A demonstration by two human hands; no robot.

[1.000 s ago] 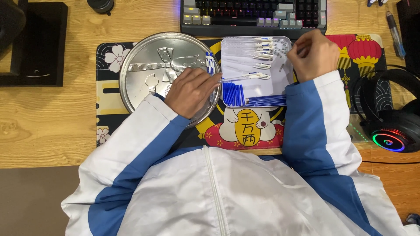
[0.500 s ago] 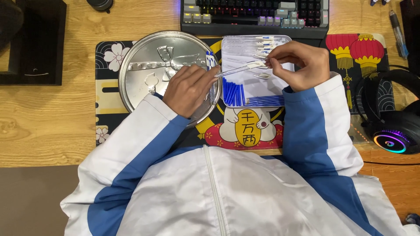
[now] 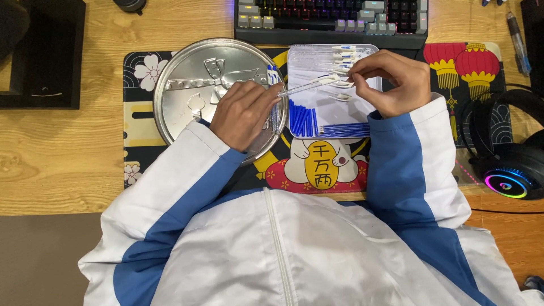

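Both hands meet over the desk, holding one clear plastic pen barrel between them. The left hand, resting on the round silver metal tray, has its fingers closed around the barrel's near end. The right hand pinches the far end, where a white tip shows.

The barrel lies slanted above the left edge of the clear rectangular plastic tray, which sits at three o'clock from the round tray. In that tray, white-and-blue tips line up at twelve o'clock, and blue refills lie bunched at seven o'clock.

Judging by those stocks, the assembly looks barely begun: many loose parts remain, and no finished pen is clearly visible.
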